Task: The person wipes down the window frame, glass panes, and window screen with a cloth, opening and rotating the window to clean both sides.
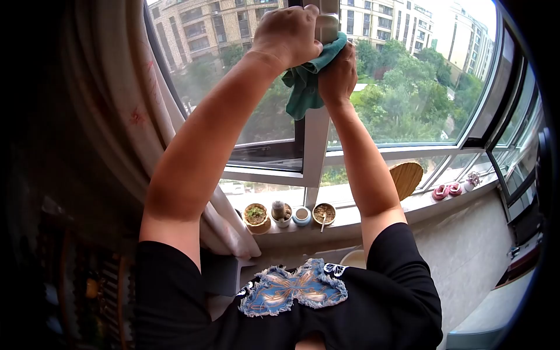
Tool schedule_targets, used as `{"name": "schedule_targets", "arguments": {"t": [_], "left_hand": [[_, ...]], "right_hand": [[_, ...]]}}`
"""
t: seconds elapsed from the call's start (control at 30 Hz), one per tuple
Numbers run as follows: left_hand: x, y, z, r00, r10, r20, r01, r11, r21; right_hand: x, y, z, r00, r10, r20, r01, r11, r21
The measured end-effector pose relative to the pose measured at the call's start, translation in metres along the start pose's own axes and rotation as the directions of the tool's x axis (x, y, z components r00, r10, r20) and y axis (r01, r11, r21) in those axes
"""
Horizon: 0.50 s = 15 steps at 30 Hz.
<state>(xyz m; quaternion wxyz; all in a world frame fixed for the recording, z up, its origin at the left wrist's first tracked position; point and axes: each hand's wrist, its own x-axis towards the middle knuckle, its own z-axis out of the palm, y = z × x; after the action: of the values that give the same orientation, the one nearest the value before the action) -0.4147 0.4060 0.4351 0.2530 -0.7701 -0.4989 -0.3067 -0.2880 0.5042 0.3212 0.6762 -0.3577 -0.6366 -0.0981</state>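
Note:
Both my arms reach up to the window frame (315,140). My left hand (287,36) is closed near the top of the upright post, its fingers curled beside a pale fitting (326,28); what it grips, if anything, is hidden. Just right of the post, my right hand (338,76) is wrapped round a green cloth (305,93). The cloth bunches between the two hands and hangs down over the post. Window glass lies on both sides, with trees and buildings beyond it.
On the sill below stand a potted plant (255,214), a cactus pot (281,213), a small blue-white pot (301,216) and a bowl with a stick (324,214). A woven round (406,179) leans farther right, near pink shoe-like ornaments (447,191). A curtain (134,105) hangs left.

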Motion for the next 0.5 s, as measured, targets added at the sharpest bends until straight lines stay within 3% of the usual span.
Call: {"name": "schedule_targets", "arguments": {"t": [0.03, 0.1, 0.17, 0.23, 0.3, 0.37, 0.4, 0.43, 0.47, 0.5], "left_hand": [[-0.001, 0.0, -0.002, 1.0, -0.011, -0.002, 0.011, 1.0, 0.003], [-0.004, 0.006, -0.007, 0.998, -0.068, -0.017, 0.068, 0.997, 0.039], [-0.004, 0.01, -0.01, 0.996, -0.091, -0.002, 0.091, 0.995, 0.036], [-0.005, 0.012, -0.012, 0.994, -0.112, 0.02, 0.111, 0.993, 0.033], [-0.006, 0.014, -0.01, 0.995, -0.101, -0.026, 0.102, 0.993, 0.064], [-0.008, 0.014, -0.006, 0.994, -0.075, -0.074, 0.082, 0.993, 0.086], [-0.009, 0.013, -0.004, 0.99, -0.045, -0.136, 0.06, 0.993, 0.106], [-0.01, 0.015, -0.003, 0.991, -0.053, -0.121, 0.066, 0.992, 0.104], [-0.011, 0.019, -0.006, 0.989, -0.057, -0.138, 0.074, 0.99, 0.122], [-0.012, 0.021, -0.006, 0.986, -0.063, -0.151, 0.084, 0.987, 0.138]], "right_hand": [[0.002, 0.009, -0.007, 0.996, -0.034, 0.084, 0.025, 0.994, 0.103], [0.015, 0.028, -0.016, 0.955, -0.291, 0.061, 0.277, 0.945, 0.175], [0.025, 0.037, -0.028, 0.941, -0.296, 0.164, 0.209, 0.89, 0.405], [0.034, 0.062, -0.024, 0.94, -0.204, 0.275, -0.008, 0.79, 0.614], [0.038, 0.07, -0.024, 0.953, -0.107, 0.285, -0.084, 0.806, 0.586], [0.019, 0.064, -0.009, 0.913, 0.11, 0.392, -0.396, 0.464, 0.792], [0.002, 0.053, -0.005, 0.94, 0.027, 0.34, -0.328, 0.344, 0.88], [-0.014, 0.048, 0.009, 0.969, -0.016, 0.247, -0.195, 0.564, 0.802], [-0.025, 0.024, 0.01, 0.998, -0.019, 0.061, -0.02, 0.807, 0.59], [-0.039, 0.004, 0.002, 0.991, -0.085, -0.107, 0.112, 0.954, 0.279]]}}
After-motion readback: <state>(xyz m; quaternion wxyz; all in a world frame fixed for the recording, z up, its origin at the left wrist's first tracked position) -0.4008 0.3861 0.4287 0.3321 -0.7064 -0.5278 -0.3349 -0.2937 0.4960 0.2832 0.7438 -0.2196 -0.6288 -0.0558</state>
